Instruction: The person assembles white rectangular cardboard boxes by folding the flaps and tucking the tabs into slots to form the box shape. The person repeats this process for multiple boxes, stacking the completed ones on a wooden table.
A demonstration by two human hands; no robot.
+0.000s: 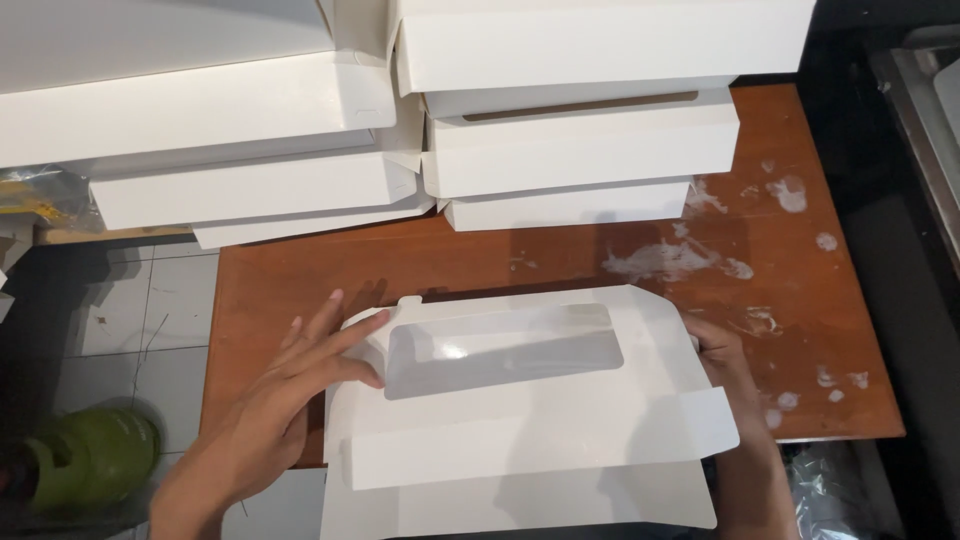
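We see a white windowed cardboard box (pixel 530 420), still flat and half folded, lying at 6 o'clock on a brown wooden table (pixel 800 290). The left hand (pixel 290 385), at 8 o'clock, is spread wide with its fingers pressed flat against the box's left flap. The right hand (pixel 722 355), at 4 o'clock, touches the box's right edge; the card hides most of it, so we cannot tell its grip. Stacks of folded white boxes (pixel 580 150) stand at 12 o'clock.

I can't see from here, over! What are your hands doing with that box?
Left hand flat on the white window box, left end. Right hand gripping its right edge. Stacked white boxes behind, apart from it.
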